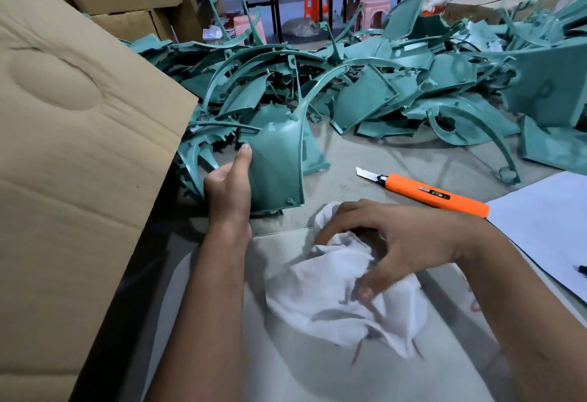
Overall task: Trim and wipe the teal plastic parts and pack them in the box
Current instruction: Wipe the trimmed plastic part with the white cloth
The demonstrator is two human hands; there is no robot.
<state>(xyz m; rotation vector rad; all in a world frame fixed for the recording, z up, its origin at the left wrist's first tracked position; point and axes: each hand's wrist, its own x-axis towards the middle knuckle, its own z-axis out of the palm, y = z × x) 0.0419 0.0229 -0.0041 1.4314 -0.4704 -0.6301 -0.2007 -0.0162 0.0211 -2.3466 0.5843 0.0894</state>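
A big cardboard box flap (79, 147) fills my left side, standing against the desk (365, 154). Across the far desk sprawls a heap of teal plastic parts (381, 84). Nearer, my left hand (228, 189) has its grip closed on one curved teal part (276, 163), thumb up along its edge, holding it upright at the heap's near edge. My right hand (397, 243) has curled fingers gripping a white cloth (333, 290). Just beyond lies an orange utility knife (428, 193), blade out.
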